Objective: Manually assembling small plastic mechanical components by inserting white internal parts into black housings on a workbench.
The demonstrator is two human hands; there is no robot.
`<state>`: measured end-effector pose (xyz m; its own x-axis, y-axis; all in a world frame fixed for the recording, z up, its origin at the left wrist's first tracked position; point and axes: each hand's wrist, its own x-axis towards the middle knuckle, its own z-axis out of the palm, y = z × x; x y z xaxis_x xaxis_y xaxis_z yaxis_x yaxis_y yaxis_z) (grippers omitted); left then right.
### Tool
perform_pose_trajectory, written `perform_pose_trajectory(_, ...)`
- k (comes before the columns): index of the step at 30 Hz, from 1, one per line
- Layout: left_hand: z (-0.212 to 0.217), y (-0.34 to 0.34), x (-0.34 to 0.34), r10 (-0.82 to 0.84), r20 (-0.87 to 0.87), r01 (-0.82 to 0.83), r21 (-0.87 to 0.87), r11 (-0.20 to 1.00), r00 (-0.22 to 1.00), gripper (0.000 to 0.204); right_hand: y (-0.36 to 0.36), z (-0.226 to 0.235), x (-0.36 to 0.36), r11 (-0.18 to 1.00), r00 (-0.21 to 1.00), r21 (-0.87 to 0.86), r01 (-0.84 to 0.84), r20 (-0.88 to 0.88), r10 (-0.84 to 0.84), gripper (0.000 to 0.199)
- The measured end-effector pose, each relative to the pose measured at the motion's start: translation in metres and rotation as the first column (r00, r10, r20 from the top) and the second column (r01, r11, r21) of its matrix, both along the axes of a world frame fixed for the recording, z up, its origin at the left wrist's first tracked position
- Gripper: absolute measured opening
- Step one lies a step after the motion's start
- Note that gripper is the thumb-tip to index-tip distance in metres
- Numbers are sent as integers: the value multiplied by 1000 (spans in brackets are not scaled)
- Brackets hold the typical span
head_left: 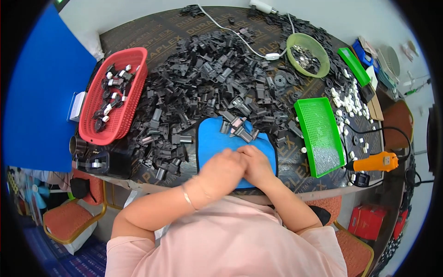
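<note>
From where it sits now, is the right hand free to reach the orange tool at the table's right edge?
Probably yes. The right hand rests on the blue mat; only the low green tray lies between it and the orange tool, easy to pass over.

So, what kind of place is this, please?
Probably a small assembly workshop, with parts sorted by hand. A large heap of black plastic parts covers the table, with a red basket, a green tray and an orange power tool.

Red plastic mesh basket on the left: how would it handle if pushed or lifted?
The red plastic mesh basket probably slides rather than rolls, given its flat oblong shape. It is likely light: open mesh walls and only a few small black and white parts inside. Those loose parts would probably shift if it tilts.
</note>
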<state>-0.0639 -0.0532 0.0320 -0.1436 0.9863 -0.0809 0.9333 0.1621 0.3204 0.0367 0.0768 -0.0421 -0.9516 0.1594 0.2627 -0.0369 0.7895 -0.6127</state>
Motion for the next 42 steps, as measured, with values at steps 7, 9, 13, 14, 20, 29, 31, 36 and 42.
perform_pose_trajectory(7, -8, -1, -17, 48, 103, -49, 11, 999, 994, 28, 0, 10, 3, 999, 997, -20, 28, 79, -26, 26)
perform_pose_trajectory(9, -5, -8, -22, 25, 141, -26, 10, 1000, 990, 33, 2, 10, 3, 999, 994, 3, 39, 102, -39, 21)
perform_pose_trajectory(13, 4, -39, -54, 190, 399, -292, 212, 933, 897, 60, 12, 45, 14, 971, 954, -208, -121, 246, 172, 24)
perform_pose_trajectory(14, 4, -43, -69, 237, 139, -267, 268, 926, 962, 52, 13, 56, 16, 973, 956, -203, -108, 248, 157, 24)
perform_pose_trajectory(20, -22, -47, -84, 421, -301, -393, 151, 907, 856, 29, 25, 89, 16, 983, 865, 180, -25, 497, -69, 42)
perform_pose_trajectory(29, -2, -53, -84, 395, 368, -537, 498, 680, 842, 28, 90, 78, 19, 843, 864, 240, 480, 33, -502, 10)
perform_pose_trajectory(31, 0, -57, -81, 177, 953, -778, 85, 623, 246, 33, 128, 69, 9, 774, 830, 349, 528, -17, -558, 16)
perform_pose_trajectory(36, -7, -52, -52, 67, 932, -617, -289, 732, -357, 44, 182, 60, -33, 689, 756, 590, 421, 192, -626, 34)
perform_pose_trajectory(42, -15, -58, -28, 68, 964, -584, -210, 784, -256, 47, 196, 32, -53, 665, 693, 629, 403, 265, -671, 27)
